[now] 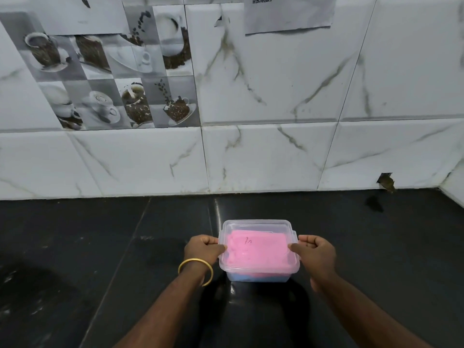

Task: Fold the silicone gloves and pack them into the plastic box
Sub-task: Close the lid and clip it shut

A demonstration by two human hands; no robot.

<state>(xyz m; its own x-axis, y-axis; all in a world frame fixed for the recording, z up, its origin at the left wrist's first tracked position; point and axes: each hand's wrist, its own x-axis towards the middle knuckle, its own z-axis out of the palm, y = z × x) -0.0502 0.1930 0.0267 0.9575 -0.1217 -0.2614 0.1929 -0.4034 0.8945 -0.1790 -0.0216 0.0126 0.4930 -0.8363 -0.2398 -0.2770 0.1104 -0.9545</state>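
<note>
A clear plastic box (258, 249) with its lid (256, 226) on is being shown packed; a pink silicone glove (258, 248) is being seen folded on top, a blue glove (258, 278) beneath it; the box is being kept near the front of a glossy black countertop (100, 247), backed by a white marble-patterned tile wall (276, 96) with coffee-cup tiles (113, 79) and a taped paper sheet (288, 13); the box's left edge is being gripped by the left hand (202, 249), bangle (195, 271) at the wrist; its right edge is being gripped by the right hand (316, 252), fingers curled.
</note>
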